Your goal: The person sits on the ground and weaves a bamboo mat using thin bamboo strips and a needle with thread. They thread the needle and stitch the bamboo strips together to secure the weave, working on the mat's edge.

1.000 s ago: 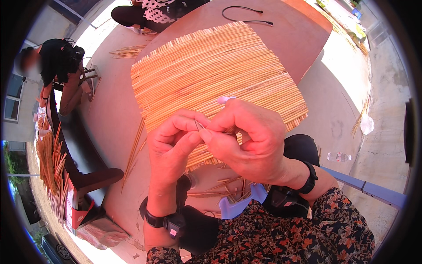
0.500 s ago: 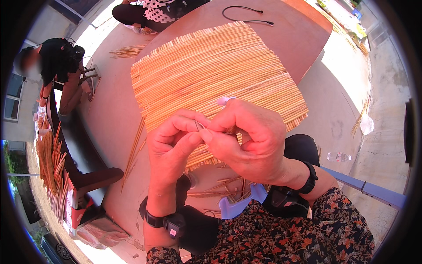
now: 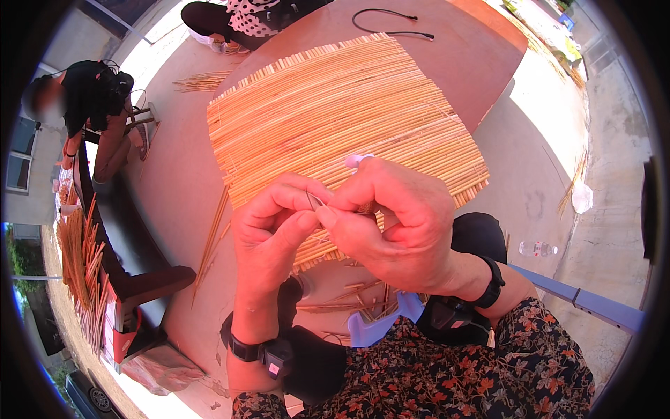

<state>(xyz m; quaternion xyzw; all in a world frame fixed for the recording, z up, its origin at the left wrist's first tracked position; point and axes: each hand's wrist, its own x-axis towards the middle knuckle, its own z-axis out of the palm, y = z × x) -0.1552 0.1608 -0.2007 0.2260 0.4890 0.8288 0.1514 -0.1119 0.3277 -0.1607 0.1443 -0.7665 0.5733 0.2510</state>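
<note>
My left hand [image 3: 272, 234] and my right hand [image 3: 394, 223] meet with pinched fingertips over a woven mat of straw-coloured sticks [image 3: 328, 98]. Both grip a thin dark strand [image 3: 314, 200], possibly a needle or thread; it is too small to tell which. A small pale lilac item [image 3: 359, 159] shows beyond my right hand's knuckles; I cannot make out what it is. The near part of the mat is partly hidden behind my hands.
A round table [image 3: 474, 56] carries a black cable [image 3: 394, 33]. One person [image 3: 98, 94] bends at the left beside bundled sticks [image 3: 80, 255]; another [image 3: 255, 17] sits beyond. Loose sticks [image 3: 209, 251] lie near a blue plastic piece [image 3: 377, 328]. A bottle [image 3: 537, 248] is at right.
</note>
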